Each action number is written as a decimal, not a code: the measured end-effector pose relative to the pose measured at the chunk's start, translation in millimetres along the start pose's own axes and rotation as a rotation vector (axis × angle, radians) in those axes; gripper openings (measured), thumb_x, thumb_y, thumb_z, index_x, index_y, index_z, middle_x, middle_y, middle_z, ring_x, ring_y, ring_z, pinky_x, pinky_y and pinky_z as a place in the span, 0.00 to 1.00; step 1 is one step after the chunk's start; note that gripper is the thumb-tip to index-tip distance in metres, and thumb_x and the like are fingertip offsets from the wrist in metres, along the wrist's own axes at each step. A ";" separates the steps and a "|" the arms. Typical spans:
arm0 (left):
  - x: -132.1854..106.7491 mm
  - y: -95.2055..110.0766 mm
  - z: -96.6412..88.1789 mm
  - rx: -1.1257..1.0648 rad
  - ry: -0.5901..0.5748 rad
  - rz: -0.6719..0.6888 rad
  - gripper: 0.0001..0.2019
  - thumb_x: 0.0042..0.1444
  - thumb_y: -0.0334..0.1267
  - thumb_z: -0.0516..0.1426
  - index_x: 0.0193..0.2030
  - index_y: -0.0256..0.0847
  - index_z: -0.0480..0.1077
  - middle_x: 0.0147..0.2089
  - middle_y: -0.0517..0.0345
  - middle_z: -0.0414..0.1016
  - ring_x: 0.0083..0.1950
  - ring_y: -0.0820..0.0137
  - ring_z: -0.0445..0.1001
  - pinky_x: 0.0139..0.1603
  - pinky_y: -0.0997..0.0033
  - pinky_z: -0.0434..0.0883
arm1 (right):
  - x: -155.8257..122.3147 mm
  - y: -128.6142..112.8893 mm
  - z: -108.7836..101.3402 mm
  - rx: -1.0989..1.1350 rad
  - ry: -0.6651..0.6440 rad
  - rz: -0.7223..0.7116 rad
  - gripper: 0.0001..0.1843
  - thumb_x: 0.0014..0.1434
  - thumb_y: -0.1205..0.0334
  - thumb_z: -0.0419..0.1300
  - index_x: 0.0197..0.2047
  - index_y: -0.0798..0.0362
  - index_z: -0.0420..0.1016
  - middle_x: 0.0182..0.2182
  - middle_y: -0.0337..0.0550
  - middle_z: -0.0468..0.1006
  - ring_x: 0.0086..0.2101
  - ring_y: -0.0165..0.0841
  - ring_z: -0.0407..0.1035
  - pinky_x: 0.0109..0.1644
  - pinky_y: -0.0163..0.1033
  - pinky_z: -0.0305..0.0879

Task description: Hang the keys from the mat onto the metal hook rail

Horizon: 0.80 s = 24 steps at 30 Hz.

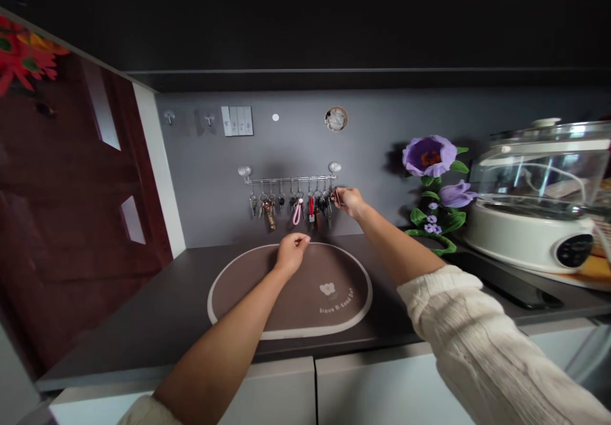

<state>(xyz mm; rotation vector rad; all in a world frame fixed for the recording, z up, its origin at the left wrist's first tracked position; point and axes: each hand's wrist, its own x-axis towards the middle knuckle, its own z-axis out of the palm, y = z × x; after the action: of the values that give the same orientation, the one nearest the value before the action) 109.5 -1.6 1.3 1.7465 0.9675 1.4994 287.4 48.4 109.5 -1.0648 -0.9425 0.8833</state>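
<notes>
Right hand (351, 202) at a rack (292, 179) of keys (268, 207)
The keys hang in a row from the clear rack, on the gray wall (205, 177) above the table (143, 304). The right grip is pinched at the rack's right end; whether it grasps anything I cannot tell. The left hand (290, 253), fingers curled together, hovers over the brown mat (291, 304).

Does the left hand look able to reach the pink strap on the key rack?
Probably yes: the left hand appears just below the pink strap, and nothing visible stands between them. The right hand is at the right end of the key rack, so it seems out of the way.
</notes>
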 end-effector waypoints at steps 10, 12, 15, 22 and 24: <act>2.1 -2.5 0.0 0.036 0.001 -0.010 0.08 0.45 0.38 0.54 0.28 0.36 0.70 0.27 0.56 0.72 0.28 0.72 0.67 0.32 0.72 0.63 | 9.3 16.2 -6.3 -0.034 -0.004 -0.017 0.08 0.49 0.73 0.53 0.21 0.56 0.61 0.16 0.36 0.65 0.18 0.22 0.62 0.19 0.27 0.55; 2.7 -3.4 -0.2 0.035 0.005 -0.010 0.08 0.45 0.38 0.54 0.27 0.36 0.70 0.26 0.57 0.72 0.28 0.73 0.67 0.32 0.72 0.63 | 10.3 19.9 -7.3 -0.031 0.002 -0.039 0.07 0.48 0.73 0.53 0.22 0.55 0.61 0.16 0.35 0.65 0.19 0.22 0.62 0.20 0.27 0.56; 3.4 -4.4 -0.4 0.028 0.003 -0.011 0.08 0.45 0.39 0.54 0.27 0.36 0.70 0.25 0.57 0.71 0.27 0.73 0.67 0.31 0.73 0.63 | 12.0 24.6 -8.2 -0.052 -0.005 -0.082 0.08 0.48 0.72 0.52 0.20 0.55 0.60 0.15 0.34 0.63 0.18 0.22 0.60 0.20 0.27 0.55; 4.1 -4.6 -1.6 0.017 0.013 -0.022 0.08 0.45 0.38 0.54 0.28 0.36 0.70 0.26 0.57 0.71 0.27 0.73 0.67 0.30 0.73 0.63 | 11.1 29.6 -11.4 -0.072 -0.052 -0.140 0.08 0.47 0.71 0.52 0.18 0.55 0.60 0.14 0.33 0.62 0.17 0.20 0.56 0.22 0.26 0.54; 4.5 -5.5 -2.5 0.018 0.022 -0.014 0.08 0.45 0.37 0.54 0.28 0.36 0.70 0.27 0.56 0.72 0.28 0.72 0.68 0.32 0.72 0.63 | 8.6 30.5 -13.0 -0.067 -0.042 -0.123 0.07 0.46 0.71 0.52 0.19 0.55 0.61 0.16 0.34 0.65 0.18 0.21 0.58 0.23 0.27 0.56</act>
<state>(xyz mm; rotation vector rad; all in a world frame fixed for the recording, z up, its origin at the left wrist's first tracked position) 106.7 5.1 -0.6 1.7361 1.0050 1.5081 298.5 59.9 79.2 -1.0371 -1.0673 0.7801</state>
